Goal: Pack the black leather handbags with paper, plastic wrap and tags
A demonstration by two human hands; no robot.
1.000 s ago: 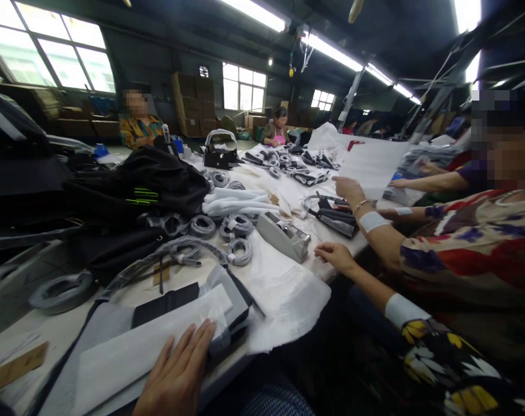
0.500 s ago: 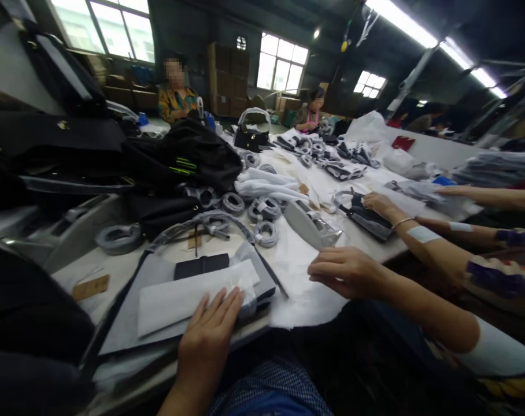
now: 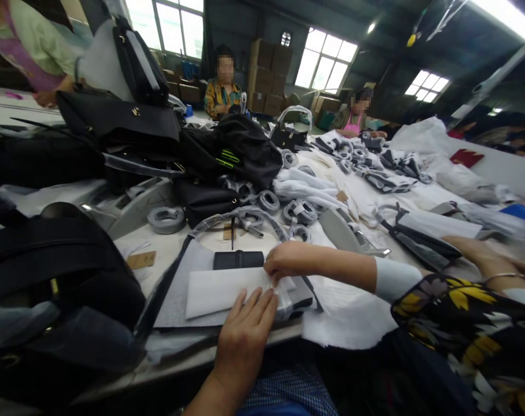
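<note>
A dark handbag [image 3: 171, 309] lies flat before me, covered with pale wrapping, its plastic-wrapped handle [image 3: 240, 212] arching away from me. Across it rests a folded white sheet [image 3: 219, 292], just below a black strap tab [image 3: 239, 260]. My left hand [image 3: 247, 329] presses flat on the sheet's right end, fingers stretched out. Right beside those fingertips, my right hand [image 3: 288, 260] reaches in from the right with its fingertips pinched together at the sheet's end. What is in that pinch is hidden. Clear plastic or tape [image 3: 284, 303] shows by the left fingertips.
Black bags [image 3: 119, 121] crowd the left side. Wrapped strap coils [image 3: 299, 212] and a grey tape dispenser [image 3: 347, 231] lie beyond the bag. White sheets [image 3: 349, 312] spread to the right, where a co-worker's hand [image 3: 474, 254] is near another bag [image 3: 427, 242]. More people sit across the table.
My right hand has moved left, from near the tape dispenser onto the sheet's end beside my left hand. The left hand stays flat on the sheet. The view has turned left.
</note>
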